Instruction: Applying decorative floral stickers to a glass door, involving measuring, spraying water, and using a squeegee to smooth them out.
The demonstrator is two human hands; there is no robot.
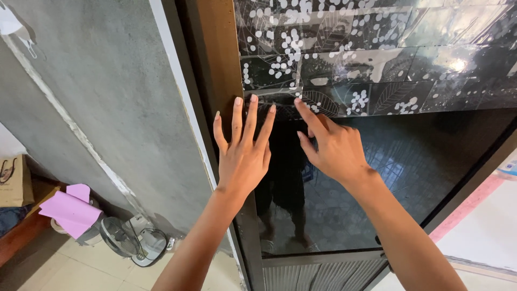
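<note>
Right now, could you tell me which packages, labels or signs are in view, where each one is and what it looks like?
Patterned film: upper part of the dark glass door, black with white dots and leaves; both hands press at its lower edge.
Paper bag: far left edge, brown, boxy, with a handle.
Pink paper: lower left, folded sheets lying over a pale container.
No signs or screens are visible.

Glossy black glass door panel (409, 161): upper part covered by dark film with white dot clusters and grey leaf outlines (377, 48). Brown wooden door frame strip (221, 59). Grey concrete wall (102, 91). Pink paper sheet (70, 210). Cream floor tiles (64, 269).
</note>
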